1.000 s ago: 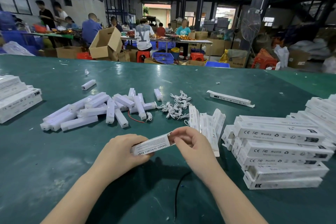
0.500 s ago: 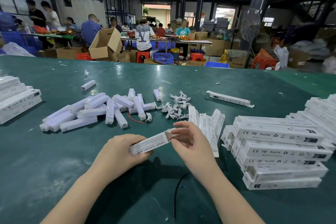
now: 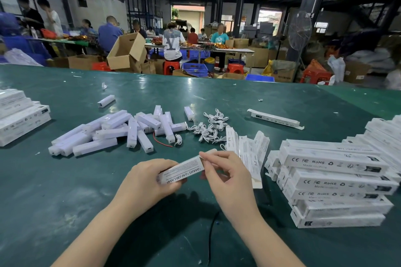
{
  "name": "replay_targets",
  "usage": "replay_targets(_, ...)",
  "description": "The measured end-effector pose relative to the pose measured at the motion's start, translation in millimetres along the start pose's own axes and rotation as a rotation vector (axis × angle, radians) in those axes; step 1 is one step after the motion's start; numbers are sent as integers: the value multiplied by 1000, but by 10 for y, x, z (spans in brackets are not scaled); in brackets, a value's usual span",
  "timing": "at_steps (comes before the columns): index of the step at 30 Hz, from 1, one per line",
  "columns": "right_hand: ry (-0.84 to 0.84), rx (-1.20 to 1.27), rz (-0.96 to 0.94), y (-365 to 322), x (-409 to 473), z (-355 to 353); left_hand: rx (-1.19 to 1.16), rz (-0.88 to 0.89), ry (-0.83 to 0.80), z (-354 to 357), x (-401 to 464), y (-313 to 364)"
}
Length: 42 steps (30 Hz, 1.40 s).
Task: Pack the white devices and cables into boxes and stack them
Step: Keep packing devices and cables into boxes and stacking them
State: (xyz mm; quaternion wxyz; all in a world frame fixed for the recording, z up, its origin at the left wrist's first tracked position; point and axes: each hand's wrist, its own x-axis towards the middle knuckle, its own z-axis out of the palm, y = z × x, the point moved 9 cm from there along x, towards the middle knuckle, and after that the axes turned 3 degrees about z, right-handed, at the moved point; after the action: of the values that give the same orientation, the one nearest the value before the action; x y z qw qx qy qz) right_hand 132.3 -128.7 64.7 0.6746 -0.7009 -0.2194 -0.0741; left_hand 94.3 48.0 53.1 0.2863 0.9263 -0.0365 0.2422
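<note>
On the tabletop [image 3: 65, 201] the loose devices [image 3: 121, 132] lie heaped at centre left with the cables [image 3: 209, 129] just to their right, flat cartons [image 3: 249, 151] beside those, and stacked boxes [image 3: 334, 182] at far right — another stack [image 3: 19, 119] at far left.

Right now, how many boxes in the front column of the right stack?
5, stacked: top box, second box, third box, fourth box, bottom box on the table. More behind may be hidden.
</note>
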Motion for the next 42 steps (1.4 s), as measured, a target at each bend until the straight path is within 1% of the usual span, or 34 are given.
replay_targets(2,-10,6,-15,-20,-18,28,-12,0,23,-6,-2,8)
replay_targets(7,15,-90,-97,-127,-91,64,-117,22,118,-49,-11,69)
replay_targets(11,-113,73,-35,-115,-139,249,-218,16,174,-76,-20,85)
replay_targets(13,-165,102,-26,-120,-149,291,-240,25,174,-77,-19,103)
replay_targets(15,-195,72,-93,-197,-173,309,-273,42,163,-73,-14,110)
replay_targets(19,-176,-69,-281,-399,-280,338,-399,98,140,-72,-7,164)
replay_targets(23,-152,-74,-385,-541,-354,327,-376,122,187,-121,3,183)
replay_targets(26,-68,14,-313,-517,-301,223,-325,107,167,-90,-3,170)
replay_targets(28,27,114,-206,-418,-245,109,-281,101,121,-40,-4,162)
replay_targets(30,87,175,-108,-296,-202,30,-213,115,79,3,-2,174)
replay_targets(34,99,201,-32,-223,-175,21,-191,116,72,-3,3,179)
replay_targets(37,96,271,-16,-238,-170,32,-176,111,86,-41,1,175)
replay_targets(42,117,296,12,-212,-167,7,-132,101,108,-66,-6,207)
